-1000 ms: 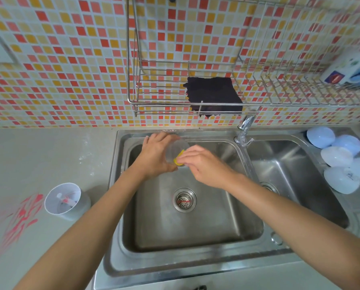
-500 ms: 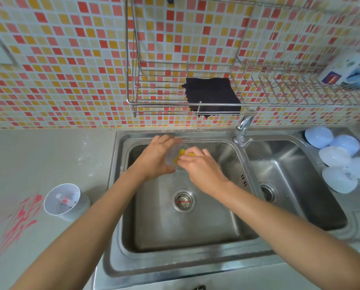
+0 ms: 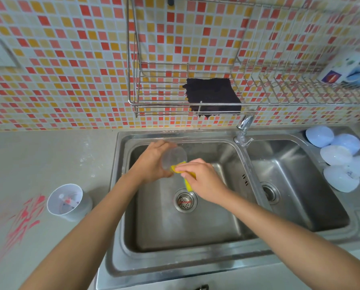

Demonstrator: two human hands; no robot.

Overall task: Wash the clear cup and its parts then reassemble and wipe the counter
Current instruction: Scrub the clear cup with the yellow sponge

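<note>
I see a steel double sink filling the frame's centre, smooth and shiny. Over its left basin, my left hand wraps the clear round cup, tilted sideways. My right hand pinches one yellow sponge against its rim. One white cup sits lower left.

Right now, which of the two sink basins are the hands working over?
The left basin, the bigger one left of the tap; both hands scrub the clear cup there. The right basin holds nothing.
</note>
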